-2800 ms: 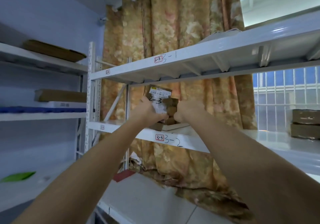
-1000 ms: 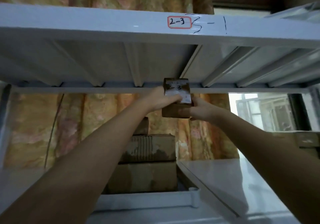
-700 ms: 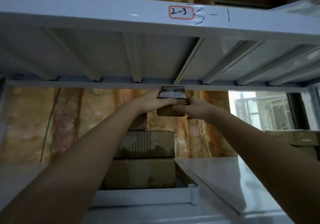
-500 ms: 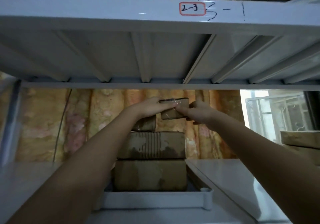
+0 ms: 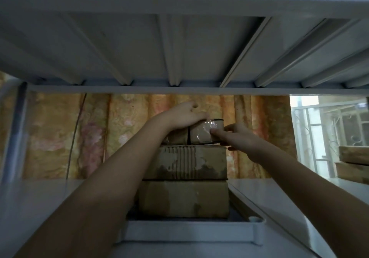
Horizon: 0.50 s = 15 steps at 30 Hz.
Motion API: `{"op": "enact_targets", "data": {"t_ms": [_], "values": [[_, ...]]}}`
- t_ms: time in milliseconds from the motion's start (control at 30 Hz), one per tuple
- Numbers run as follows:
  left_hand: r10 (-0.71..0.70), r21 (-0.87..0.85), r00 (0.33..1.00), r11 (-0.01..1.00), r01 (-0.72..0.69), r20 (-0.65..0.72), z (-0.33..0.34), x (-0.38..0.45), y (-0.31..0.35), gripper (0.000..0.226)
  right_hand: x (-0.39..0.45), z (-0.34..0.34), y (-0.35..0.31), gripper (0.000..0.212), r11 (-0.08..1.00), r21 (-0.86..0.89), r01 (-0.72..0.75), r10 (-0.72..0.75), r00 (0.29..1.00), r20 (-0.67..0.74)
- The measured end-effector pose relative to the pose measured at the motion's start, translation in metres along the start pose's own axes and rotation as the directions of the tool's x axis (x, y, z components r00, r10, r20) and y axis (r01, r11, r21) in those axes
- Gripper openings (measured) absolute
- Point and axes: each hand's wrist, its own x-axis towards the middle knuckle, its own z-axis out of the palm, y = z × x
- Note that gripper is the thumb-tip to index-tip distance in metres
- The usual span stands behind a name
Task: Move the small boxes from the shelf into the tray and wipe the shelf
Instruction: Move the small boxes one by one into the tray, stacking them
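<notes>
On top of the tray's [image 5: 187, 235] carton stack, I see the left hand [image 5: 182, 115] pressing and right hand [image 5: 232, 133] pinching the small taped box [image 5: 203, 132]; judged light, stiff, tape-slick: hold by opposite ends.

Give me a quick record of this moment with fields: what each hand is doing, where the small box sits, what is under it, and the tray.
left hand: rests on top of the small taped box
right hand: fingers touch the box's front right end
small taped box: on top of the stack, beside another small box
under it: two larger cardboard boxes stacked
tray: white, holds the stack
far right: more boxes on the shelf
</notes>
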Motion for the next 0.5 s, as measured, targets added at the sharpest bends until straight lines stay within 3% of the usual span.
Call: {"op": "enact_targets", "data": {"t_ms": [133,233,367,500], "values": [[0.025,-0.032,0.990,0.999,-0.029,-0.139,-0.014,-0.001,-0.004,0.032,0.004,0.000,0.009,0.060,1.000,-0.001,0.015,-0.015,1.000,0.020],[-0.097,0.016,0.970,0.995,0.103,-0.221,-0.030,-0.008,-0.012,0.032,0.004,0.000,0.012,0.065,1.000,0.007,0.021,-0.021,1.000,0.010],[-0.336,0.004,0.941,0.942,0.336,0.045,-0.037,-0.022,-0.022,0.051,0.003,0.004,0.017,0.060,0.999,0.029,0.039,-0.039,0.999,0.007],[-0.323,-0.150,0.942,0.930,0.334,0.094,-0.034,-0.026,-0.033,0.051,0.002,0.008,0.017,0.059,0.997,0.045,0.055,-0.055,0.998,-0.007]]}}
